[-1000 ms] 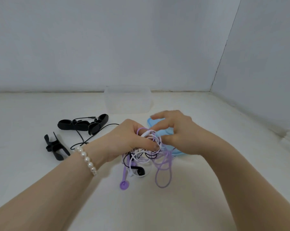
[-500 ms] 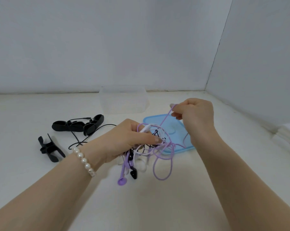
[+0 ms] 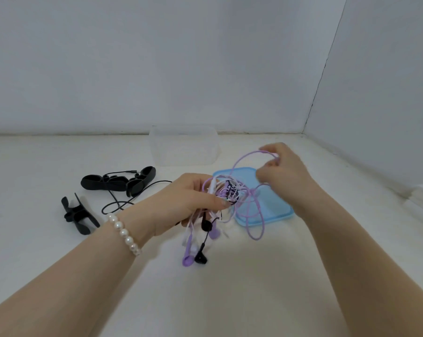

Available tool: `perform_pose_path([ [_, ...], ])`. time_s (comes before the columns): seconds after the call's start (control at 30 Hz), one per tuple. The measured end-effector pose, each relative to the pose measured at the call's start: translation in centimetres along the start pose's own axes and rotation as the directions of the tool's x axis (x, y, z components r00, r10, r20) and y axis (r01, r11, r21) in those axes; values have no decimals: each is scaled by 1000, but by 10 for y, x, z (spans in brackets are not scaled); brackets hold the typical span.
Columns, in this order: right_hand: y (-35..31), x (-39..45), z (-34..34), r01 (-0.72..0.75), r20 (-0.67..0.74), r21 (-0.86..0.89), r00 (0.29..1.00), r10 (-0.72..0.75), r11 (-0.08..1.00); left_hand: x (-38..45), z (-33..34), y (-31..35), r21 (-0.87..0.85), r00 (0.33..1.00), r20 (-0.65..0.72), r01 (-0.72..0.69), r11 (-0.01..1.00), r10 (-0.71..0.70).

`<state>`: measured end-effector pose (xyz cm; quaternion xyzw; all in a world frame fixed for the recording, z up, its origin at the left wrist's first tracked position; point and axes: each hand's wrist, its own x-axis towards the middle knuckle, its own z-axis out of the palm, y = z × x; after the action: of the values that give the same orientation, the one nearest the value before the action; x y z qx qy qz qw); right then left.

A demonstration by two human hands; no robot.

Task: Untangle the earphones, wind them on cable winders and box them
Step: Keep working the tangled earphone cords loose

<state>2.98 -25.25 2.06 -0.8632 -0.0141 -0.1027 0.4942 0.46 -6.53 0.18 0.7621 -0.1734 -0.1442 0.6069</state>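
A tangle of purple, white and black earphones hangs above the table, gripped in my left hand. Purple and black earbuds dangle below it. My right hand pinches a purple cable loop drawn up and to the right out of the tangle. Black cable winders lie at the left, with a thin black cable running through them, and one more winder lies nearer me. A clear plastic box stands at the back, its blue lid flat on the table under the cables.
The white table meets grey walls at the back and right. A stack of white material sits at the right edge.
My right hand has moved up and to the right, away from the tangle, drawing out a purple cable loop. My left hand has lifted the tangle, so the earbuds hang free.
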Motion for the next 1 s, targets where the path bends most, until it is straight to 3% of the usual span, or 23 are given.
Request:
perform_pose_path([
  [0.07,-2,-6,7,196,162,-118,971,-176,973,1,0,0,20,1000,-19,-4,1000,4],
  [0.13,-10,-11,9,295,254,19,923,-290,955,0,1,1,54,1000,2,3,999,-3],
  [0.23,-16,-11,1,197,302,295,909,-287,935,1,-2,0,78,1000,-14,23,997,-22],
  [0.3,-17,-13,-2,123,343,251,916,-208,960,0,-3,0,60,999,-40,37,998,-35],
  [0.4,-14,-16,3,143,376,112,910,-175,983,0,-1,0,39,997,-69,44,998,-42],
  [0.53,-14,-16,4,157,363,137,911,-197,978,3,1,-3,21,988,-152,20,1000,-16],
  [0.6,-15,-15,5,156,285,201,935,-210,967,5,0,-4,14,978,-209,-22,1000,24],
  [0.7,-9,-8,8,150,-68,236,988,-137,960,7,0,-6,63,964,-245,-96,993,108],
  [0.8,-8,-1,3,113,-304,403,953,16,908,6,5,-8,201,978,-164,-91,975,126],
  [0.9,-5,3,-3,66,-265,484,961,75,872,5,9,-8,229,984,-145,-72,971,107],
  [1.0,3,6,-7,46,-271,369,961,60,928,9,6,-10,219,964,-245,-46,975,101],
])
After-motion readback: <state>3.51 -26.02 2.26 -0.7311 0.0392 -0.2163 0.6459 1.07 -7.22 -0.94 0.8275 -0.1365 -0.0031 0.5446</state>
